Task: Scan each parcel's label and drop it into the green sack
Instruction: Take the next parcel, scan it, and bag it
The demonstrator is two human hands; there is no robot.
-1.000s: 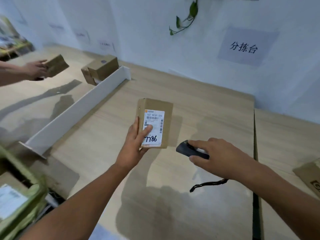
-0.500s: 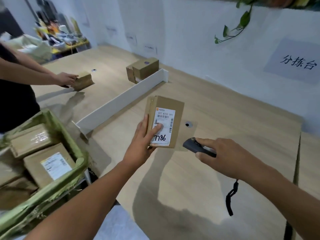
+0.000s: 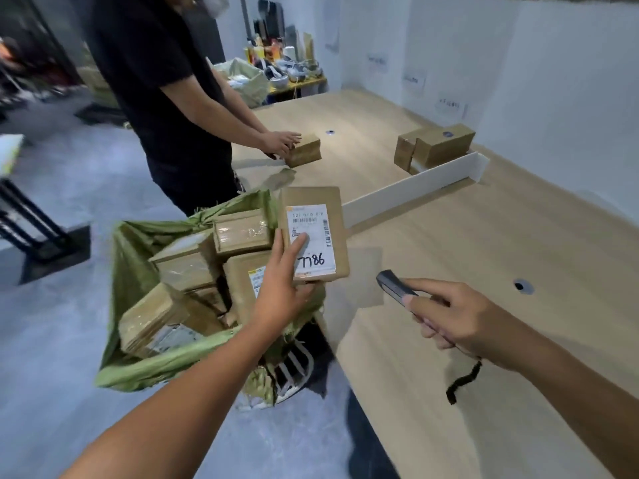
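Observation:
My left hand (image 3: 281,283) grips a small brown parcel (image 3: 337,216) by its lower left corner, thumb on its white label marked 7786. The parcel hangs upright over the right rim of the green sack (image 3: 138,250), at the table's left edge. The sack stands open on the floor and holds several brown parcels. My right hand (image 3: 456,318) is closed around a dark handheld scanner (image 3: 392,286) above the table, its tip pointing left toward the parcel, its black wrist strap dangling.
Another person in black stands beyond the sack with hands on a small box (image 3: 304,152) on the wooden table (image 3: 484,271). A low white divider (image 3: 415,190) crosses the table, with two boxes (image 3: 435,146) behind it. A white wall lines the right.
The view has swung left, bringing the sack into full view. My left hand carried the parcel left from over the table to the sack's rim. The scanner hand followed.

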